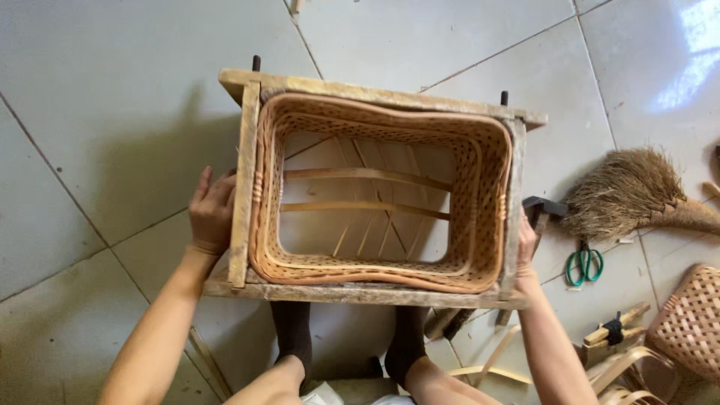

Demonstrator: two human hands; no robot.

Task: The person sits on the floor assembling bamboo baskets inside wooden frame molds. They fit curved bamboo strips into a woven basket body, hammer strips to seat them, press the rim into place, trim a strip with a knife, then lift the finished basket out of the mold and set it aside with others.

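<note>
A rectangular wooden frame point(244, 180) holds a woven bamboo basket point(480, 157) with an open bottom crossed by two thin bamboo strips point(360, 174). My left hand point(211, 211) presses flat against the frame's left side board. My right hand point(526, 246) grips the frame's right side board near its front corner. Both arms reach in from below. My knees and dark-socked legs show under the frame's front edge.
A straw hand broom point(630, 191) lies on the tiled floor at right. Green-handled scissors point(584, 264) and a dark hammer head point(541, 208) lie beside the frame. Another woven basket point(690, 322), wooden clamps point(616, 328) and curved bamboo strips point(622, 367) sit at lower right.
</note>
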